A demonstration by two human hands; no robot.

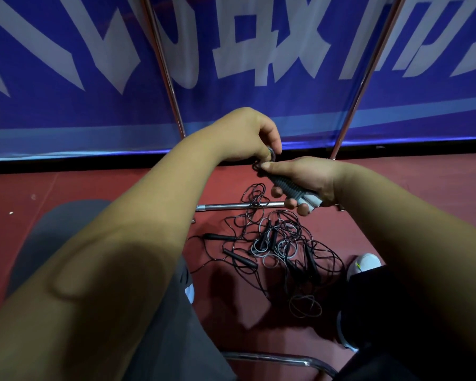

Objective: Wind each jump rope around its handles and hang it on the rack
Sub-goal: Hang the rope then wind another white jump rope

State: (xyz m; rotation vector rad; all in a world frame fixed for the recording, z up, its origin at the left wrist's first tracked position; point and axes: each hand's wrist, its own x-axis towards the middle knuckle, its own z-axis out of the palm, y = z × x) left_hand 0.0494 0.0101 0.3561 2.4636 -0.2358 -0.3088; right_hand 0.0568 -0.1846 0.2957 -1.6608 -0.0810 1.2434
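While the handles (pixel 288 188) are gripped by the right hand (pixel 311 174) | cord (pixel 271 155) is pinched by the left hand (pixel 245 133) | turns should be laid snug, kept taut.

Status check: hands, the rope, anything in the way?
Right hand grips the grey handles; left hand pinches the cord at their top. Tangled ropes lie on floor below. Rack poles beyond, nothing between.

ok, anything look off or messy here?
Yes: the loose jump ropes on the floor lie in one tangled heap, cords criss-crossing. The held rope in the right hand and left hand looks orderly.
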